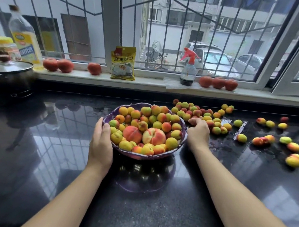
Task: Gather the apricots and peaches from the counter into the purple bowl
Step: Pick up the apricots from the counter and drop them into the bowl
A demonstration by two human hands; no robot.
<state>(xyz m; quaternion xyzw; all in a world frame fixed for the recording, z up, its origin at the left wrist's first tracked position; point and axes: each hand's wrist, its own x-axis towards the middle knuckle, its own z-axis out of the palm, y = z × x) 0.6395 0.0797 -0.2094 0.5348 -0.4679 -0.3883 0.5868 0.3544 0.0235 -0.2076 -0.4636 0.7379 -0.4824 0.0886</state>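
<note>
The purple bowl (pixel 143 156) stands on the black counter, heaped with several apricots and two peaches (pixel 144 135) near its front. My left hand (pixel 101 143) grips the bowl's left rim, thumb over the edge. Just right of the bowl, my right hand (pixel 198 131) reaches with curled fingers into a pile of loose apricots (pixel 201 114); whether it holds one is hidden. More apricots (pixel 293 160) lie scattered further right.
The glossy black counter (pixel 54 142) is wet around the fruit. On the windowsill behind stand tomatoes (pixel 58 65), a yellow packet (pixel 123 63), a spray bottle (pixel 188 71) and an oil bottle (pixel 25 37). A lidded pot (pixel 9 75) sits at the far left.
</note>
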